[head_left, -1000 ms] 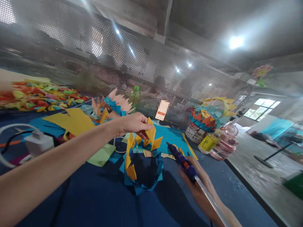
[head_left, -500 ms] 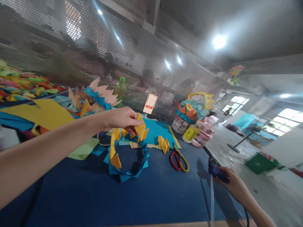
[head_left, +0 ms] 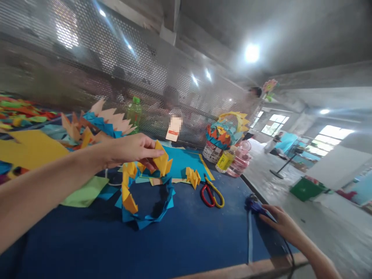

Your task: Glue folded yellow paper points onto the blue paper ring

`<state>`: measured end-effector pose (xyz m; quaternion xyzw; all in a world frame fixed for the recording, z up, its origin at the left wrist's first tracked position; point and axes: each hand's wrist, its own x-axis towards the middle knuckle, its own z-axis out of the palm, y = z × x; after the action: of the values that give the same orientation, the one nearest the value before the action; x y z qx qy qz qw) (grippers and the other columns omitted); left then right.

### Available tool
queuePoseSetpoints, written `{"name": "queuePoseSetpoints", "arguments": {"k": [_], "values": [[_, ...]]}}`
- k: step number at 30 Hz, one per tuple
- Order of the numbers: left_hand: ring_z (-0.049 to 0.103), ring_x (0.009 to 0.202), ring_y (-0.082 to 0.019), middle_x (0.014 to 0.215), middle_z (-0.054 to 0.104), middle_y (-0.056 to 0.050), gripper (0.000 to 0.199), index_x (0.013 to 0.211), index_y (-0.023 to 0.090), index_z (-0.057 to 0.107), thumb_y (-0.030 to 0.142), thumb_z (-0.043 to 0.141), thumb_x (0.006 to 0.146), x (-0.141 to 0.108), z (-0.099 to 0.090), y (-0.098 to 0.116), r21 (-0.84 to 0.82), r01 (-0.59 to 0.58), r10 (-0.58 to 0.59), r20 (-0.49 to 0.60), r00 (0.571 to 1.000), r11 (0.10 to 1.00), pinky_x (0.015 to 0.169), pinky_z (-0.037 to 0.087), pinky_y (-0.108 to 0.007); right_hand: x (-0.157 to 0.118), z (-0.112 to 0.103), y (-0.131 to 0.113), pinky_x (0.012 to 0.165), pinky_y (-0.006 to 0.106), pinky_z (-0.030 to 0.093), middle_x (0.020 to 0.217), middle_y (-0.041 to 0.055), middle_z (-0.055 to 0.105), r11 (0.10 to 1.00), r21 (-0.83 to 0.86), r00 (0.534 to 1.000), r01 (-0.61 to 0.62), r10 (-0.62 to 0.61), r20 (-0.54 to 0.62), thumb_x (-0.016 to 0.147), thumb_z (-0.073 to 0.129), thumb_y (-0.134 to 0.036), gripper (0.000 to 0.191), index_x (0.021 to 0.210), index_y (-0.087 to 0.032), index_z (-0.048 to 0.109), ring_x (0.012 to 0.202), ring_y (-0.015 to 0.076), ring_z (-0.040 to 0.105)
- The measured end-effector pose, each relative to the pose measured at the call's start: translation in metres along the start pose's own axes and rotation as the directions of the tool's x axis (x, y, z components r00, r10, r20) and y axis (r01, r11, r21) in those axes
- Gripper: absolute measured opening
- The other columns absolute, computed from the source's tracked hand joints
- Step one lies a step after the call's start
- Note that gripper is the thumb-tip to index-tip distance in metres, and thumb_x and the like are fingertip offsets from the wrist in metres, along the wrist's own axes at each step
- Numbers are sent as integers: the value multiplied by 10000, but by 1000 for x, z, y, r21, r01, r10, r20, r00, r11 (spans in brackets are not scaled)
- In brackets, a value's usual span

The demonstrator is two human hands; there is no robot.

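My left hand pinches a folded yellow paper piece between thumb and fingers, over the far side of a ring of folded paper. Blue points make up the base of this ring, and yellow pieces line its left and far rim. Over at the table's right edge, my right hand is closed around the handle of a blue hot glue gun, with a clear glue stick hanging from it. Between the ring and the glue gun lie some joined yellow folded pieces and scissors with red and yellow handles.
Blue paper sheets lie behind the ring. A phone leans on the perforated screen. Bottles and a paper basket stand at the back right. Finished paper pieces and yellow sheets crowd the left.
The view has swung right, so the table's things appear further left. My right hand has lowered the glue gun toward the table edge. My left hand keeps the yellow piece over the ring.
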<state>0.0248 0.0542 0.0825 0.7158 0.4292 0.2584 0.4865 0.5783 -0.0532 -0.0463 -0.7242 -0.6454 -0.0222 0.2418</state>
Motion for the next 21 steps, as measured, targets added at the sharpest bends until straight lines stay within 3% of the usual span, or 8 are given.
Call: {"name": "queuePoseSetpoints", "arguments": {"k": [3,4,6,10,11,13,16,21], "values": [[672,672,-142,756,769,-38,234,819,130,739,342,643,843,-3,2,0,-10,-8,9,15,1000,1000,725,506,-271,-15,-9,-26,894,586,505,1020,183,728,999,-43,993,-1,-4,-117,690,570,-751,640,985,-211,749,958,414,689],[681,684,-145,753,768,-35,224,815,135,741,336,646,839,-3,3,1,-12,-8,8,16,1000,1000,734,508,-273,-23,-9,-44,902,574,510,1062,165,718,996,-70,978,58,-71,-194,755,539,-724,610,1057,-230,731,997,402,681],[700,716,-162,740,764,-31,201,781,156,739,346,678,805,-4,6,3,-15,-2,2,18,1000,1000,743,515,-278,-42,-5,-93,906,458,550,1152,104,708,960,-35,944,276,-278,-179,863,560,-573,430,1153,-283,689,1037,317,690],[730,794,-211,751,768,-30,216,701,201,713,413,750,711,-12,14,13,-9,-4,4,35,999,1000,754,534,-295,-74,26,-213,823,328,581,1040,45,733,786,122,789,606,-573,-221,929,572,-292,222,1130,-305,668,951,222,710],[733,809,-216,764,773,-31,225,704,207,711,429,745,714,-16,16,15,0,-10,10,45,999,1000,759,537,-298,-78,36,-239,813,309,580,1044,43,727,755,153,768,637,-605,-212,922,585,-246,234,1137,-298,658,960,211,703],[734,808,-211,797,784,-35,243,734,213,720,455,707,749,-25,20,18,26,-24,23,56,998,999,760,541,-298,-79,56,-279,834,328,577,1117,62,692,757,195,781,624,-598,-177,910,593,-200,282,1177,-278,634,1005,216,677],[735,784,-197,875,797,-37,264,782,216,739,466,656,778,-39,24,17,45,-40,38,43,998,998,748,553,-290,-77,78,-314,870,426,561,1192,104,634,763,226,795,606,-589,-146,861,622,-120,358,1200,-236,610,1073,267,624],[741,789,-204,888,801,-33,278,757,215,735,468,622,773,-48,23,8,74,-45,45,11,999,996,735,569,-288,-75,95,-340,895,493,508,1203,105,626,767,251,803,591,-590,-87,811,706,-93,380,1157,-226,623,1122,309,567]]}}
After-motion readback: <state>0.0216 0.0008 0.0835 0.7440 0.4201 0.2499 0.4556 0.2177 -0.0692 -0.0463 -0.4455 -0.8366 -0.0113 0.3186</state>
